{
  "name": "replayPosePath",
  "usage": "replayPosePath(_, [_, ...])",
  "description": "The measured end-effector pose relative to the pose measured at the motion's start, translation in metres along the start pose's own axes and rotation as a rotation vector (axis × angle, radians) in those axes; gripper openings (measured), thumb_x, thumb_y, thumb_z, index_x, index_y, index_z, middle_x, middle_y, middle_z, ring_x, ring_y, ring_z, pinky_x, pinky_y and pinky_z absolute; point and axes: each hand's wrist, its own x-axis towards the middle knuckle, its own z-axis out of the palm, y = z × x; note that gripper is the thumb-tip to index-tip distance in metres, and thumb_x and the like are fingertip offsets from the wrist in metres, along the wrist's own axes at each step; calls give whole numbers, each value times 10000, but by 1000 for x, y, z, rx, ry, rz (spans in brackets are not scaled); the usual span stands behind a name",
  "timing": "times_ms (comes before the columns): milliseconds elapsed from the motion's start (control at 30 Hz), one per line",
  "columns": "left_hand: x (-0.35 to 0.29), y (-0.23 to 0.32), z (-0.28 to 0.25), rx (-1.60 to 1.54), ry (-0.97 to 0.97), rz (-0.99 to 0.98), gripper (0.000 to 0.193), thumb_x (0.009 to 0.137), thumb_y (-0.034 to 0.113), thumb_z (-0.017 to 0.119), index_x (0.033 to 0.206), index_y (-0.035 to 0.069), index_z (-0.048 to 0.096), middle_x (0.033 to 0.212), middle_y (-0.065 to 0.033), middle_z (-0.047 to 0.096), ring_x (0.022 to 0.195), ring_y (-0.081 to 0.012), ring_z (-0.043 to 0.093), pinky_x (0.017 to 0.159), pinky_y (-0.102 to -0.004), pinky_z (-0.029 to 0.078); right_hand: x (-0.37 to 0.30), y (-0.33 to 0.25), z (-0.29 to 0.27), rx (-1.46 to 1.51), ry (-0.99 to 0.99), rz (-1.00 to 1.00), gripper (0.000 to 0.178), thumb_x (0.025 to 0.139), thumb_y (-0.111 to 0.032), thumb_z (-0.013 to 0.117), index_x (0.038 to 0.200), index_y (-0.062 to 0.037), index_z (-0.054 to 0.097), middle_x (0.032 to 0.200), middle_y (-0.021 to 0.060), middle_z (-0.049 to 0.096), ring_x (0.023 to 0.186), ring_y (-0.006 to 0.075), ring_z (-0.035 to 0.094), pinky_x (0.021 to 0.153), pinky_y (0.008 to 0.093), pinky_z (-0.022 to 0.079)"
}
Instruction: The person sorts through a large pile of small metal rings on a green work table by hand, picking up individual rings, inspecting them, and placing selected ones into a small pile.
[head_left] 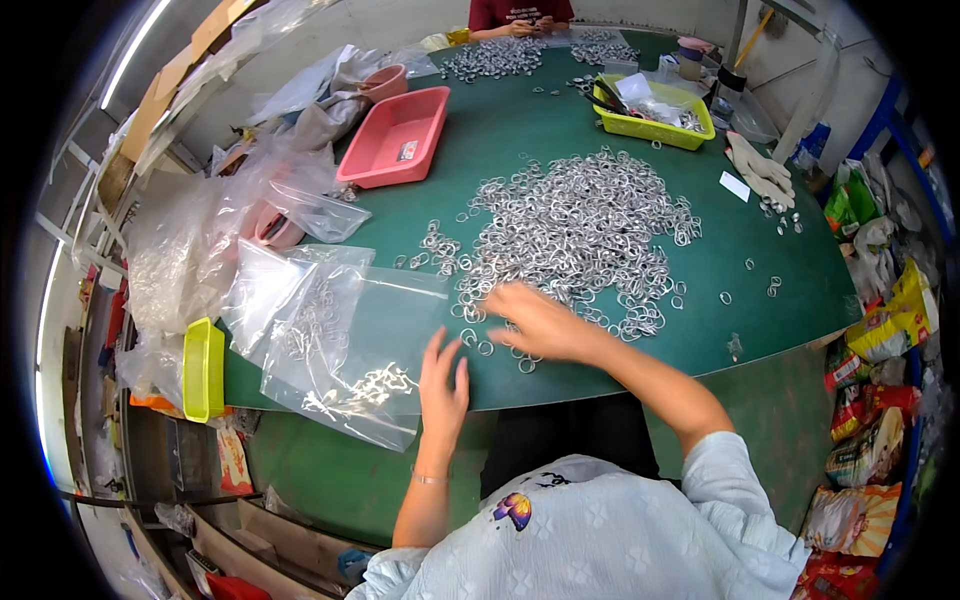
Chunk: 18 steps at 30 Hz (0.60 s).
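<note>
A large heap of silvery metal rings (pixel 575 225) spreads over the middle of a green table (pixel 700 325). My right hand (pixel 548 325) reaches over the heap's near-left edge, its slightly blurred fingers stretched left and apart from the thumb, just above a few loose rings (pixel 485 348). Beside it, at the table's front edge, my left hand (pixel 443 385) points away from me with fingers apart and nothing visible in it. Its fingertips are next to the right side of a clear plastic bag (pixel 395 315) lying flat. Rings (pixel 318 325) show through the plastic on the left.
A pink tray (pixel 395 140) sits at the far left, near crumpled plastic bags (pixel 190 230). A yellow-green basket (pixel 655 115) holds tools and parts at the far right, by a glove (pixel 760 168). Another person (pixel 520 18) works across the table. A yellow-green bin (pixel 203 370) stands at the left edge.
</note>
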Motion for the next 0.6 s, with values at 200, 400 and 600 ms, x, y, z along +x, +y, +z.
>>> replayPosePath(200, [-148, -33, 12, -156, 38, -102, 139, 790, -74, 542, 900, -21, 611, 841, -123, 628, 681, -196, 602, 634, -291, 489, -237, 27, -21, 1047, -446, 478, 149, 862, -120, 587, 898, 10, 649, 832, 64, 645, 780, 127, 600, 709, 257, 473])
replayPosePath(400, [-352, -192, 46, -144, -624, -1220, 235, 910, 105, 433, 1049, 14, 599, 941, -53, 611, 854, -173, 568, 729, -311, 460, -453, 114, 124, 1033, 156, 1496, 288, 862, -209, 578, 974, 54, 616, 854, 122, 648, 774, 196, 619, 685, 297, 494])
replayPosePath(600, [-383, -234, 48, 16, -1205, -1166, 335, 928, 259, 424, 1104, 27, 591, 1073, -88, 610, 963, -207, 548, 787, -354, 451, -509, 152, 300, 889, -540, 1396, 405, 872, -267, 531, 1173, 1, 493, 1006, 171, 580, 849, 342, 603, 742, 463, 517])
